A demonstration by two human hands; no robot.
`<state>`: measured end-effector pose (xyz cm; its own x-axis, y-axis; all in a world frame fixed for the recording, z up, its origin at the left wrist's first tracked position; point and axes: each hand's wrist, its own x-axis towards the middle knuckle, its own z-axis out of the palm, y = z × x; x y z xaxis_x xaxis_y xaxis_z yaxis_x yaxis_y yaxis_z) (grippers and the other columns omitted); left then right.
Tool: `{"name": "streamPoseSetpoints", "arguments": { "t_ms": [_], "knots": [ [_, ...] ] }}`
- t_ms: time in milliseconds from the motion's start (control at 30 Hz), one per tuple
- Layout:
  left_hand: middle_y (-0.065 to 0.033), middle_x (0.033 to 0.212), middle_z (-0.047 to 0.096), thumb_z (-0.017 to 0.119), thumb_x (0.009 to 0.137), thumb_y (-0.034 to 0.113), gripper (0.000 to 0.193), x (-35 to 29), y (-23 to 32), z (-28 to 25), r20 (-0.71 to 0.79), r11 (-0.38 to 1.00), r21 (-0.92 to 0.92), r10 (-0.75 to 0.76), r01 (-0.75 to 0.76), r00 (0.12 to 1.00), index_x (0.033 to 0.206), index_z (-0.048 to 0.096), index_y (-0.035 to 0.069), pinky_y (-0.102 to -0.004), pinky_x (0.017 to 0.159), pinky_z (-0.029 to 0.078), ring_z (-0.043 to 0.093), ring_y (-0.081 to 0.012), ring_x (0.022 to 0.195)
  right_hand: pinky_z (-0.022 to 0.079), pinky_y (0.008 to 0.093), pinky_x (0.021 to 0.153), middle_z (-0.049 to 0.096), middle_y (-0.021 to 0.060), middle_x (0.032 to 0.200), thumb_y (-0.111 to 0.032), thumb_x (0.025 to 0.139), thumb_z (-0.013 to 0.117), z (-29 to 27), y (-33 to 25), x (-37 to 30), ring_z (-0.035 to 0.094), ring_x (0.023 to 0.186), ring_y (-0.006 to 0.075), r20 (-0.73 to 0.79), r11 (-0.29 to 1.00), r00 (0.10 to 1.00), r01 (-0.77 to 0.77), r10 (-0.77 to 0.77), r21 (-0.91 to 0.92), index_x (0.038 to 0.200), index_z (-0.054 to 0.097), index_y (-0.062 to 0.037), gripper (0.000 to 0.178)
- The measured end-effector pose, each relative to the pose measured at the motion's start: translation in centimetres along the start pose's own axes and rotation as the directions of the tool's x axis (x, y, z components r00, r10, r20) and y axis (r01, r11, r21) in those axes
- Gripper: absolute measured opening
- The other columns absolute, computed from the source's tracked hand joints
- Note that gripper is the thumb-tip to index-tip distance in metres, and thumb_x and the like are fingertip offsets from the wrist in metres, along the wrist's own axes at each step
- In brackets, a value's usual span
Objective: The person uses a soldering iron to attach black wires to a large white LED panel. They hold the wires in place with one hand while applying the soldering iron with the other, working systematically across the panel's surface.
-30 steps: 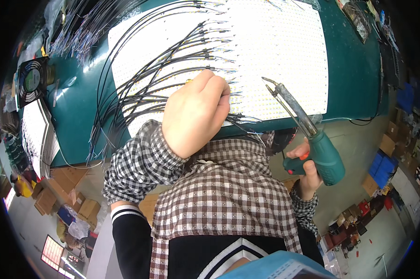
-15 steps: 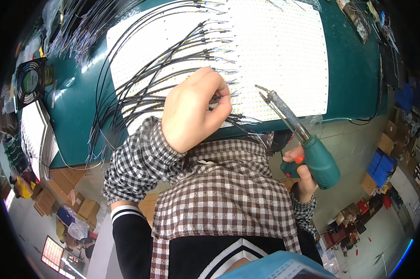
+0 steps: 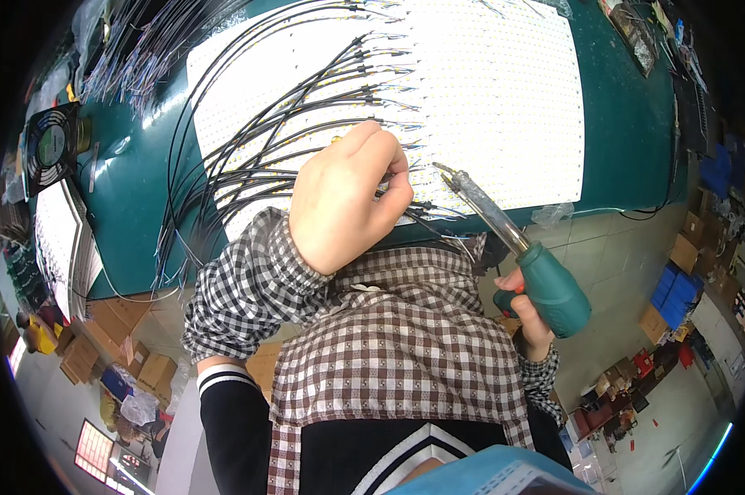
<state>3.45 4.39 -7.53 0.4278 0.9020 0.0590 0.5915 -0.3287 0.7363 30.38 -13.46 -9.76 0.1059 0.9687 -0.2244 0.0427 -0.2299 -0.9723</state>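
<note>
My left hand (image 3: 345, 202) is closed in a pinch above a white panel (image 3: 504, 99) dotted with small yellow marks. Between thumb and forefinger is the end of a black cable, mostly hidden by the fingers; thin wires show just beyond the fingertips. Several more black cables (image 3: 283, 118) lie across the panel's left half, their stripped, coloured wire ends in a column down the middle. My right hand (image 3: 534, 323) grips a green-handled soldering gun (image 3: 556, 290). Its metal tip points up and left, close to the wires beside my left fingertips.
The panel lies on a green table (image 3: 137, 223). A bundle of loose cables (image 3: 145, 62) sits at the far left, near a black fan (image 3: 52, 147) and a stack of white sheets (image 3: 63, 247). Clear plastic (image 3: 551, 215) hangs at the front edge. Cardboard boxes (image 3: 152, 371) stand on the floor.
The soldering gun has moved left and slightly down, bringing its tip nearer my left fingertips. My left hand has barely shifted and keeps its pinch.
</note>
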Motion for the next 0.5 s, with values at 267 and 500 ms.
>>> {"name": "streamPoseSetpoints", "arguments": {
  "t_ms": [267,500],
  "knots": [
    [-0.0119,0.081,0.058,0.07,0.077,-0.001,0.016,-0.01,0.13,0.03,-0.001,1.0,0.007,0.022,-0.022,1.0,0.084,0.057,0.004,-0.0405,0.059,0.05,0.062,-0.0323,0.069,0.06,0.0308,0.078,0.076,0.0096,0.089,-0.02,0.079,0.091,0.75,-0.44,0.32,0.074,0.084,0.0167,-0.018,1.0,1.0,0.005,-0.005,0.007,0.127,0.061,0.0105,0.064],
    [-0.012,0.081,0.057,0.07,0.077,-0.001,0.016,-0.05,0.13,0.09,-0.006,1.0,0.007,0.023,-0.023,1.0,0.083,0.057,0.004,-0.0407,0.06,0.05,0.061,-0.0325,0.069,0.06,0.0308,0.078,0.076,0.0096,0.09,-0.02,0.078,0.092,0.75,-0.44,0.22,0.075,0.085,0.0166,-0.021,1.0,1.0,-0.004,0.004,-0.01,0.127,0.061,0.0104,0.065]
  ]
}}
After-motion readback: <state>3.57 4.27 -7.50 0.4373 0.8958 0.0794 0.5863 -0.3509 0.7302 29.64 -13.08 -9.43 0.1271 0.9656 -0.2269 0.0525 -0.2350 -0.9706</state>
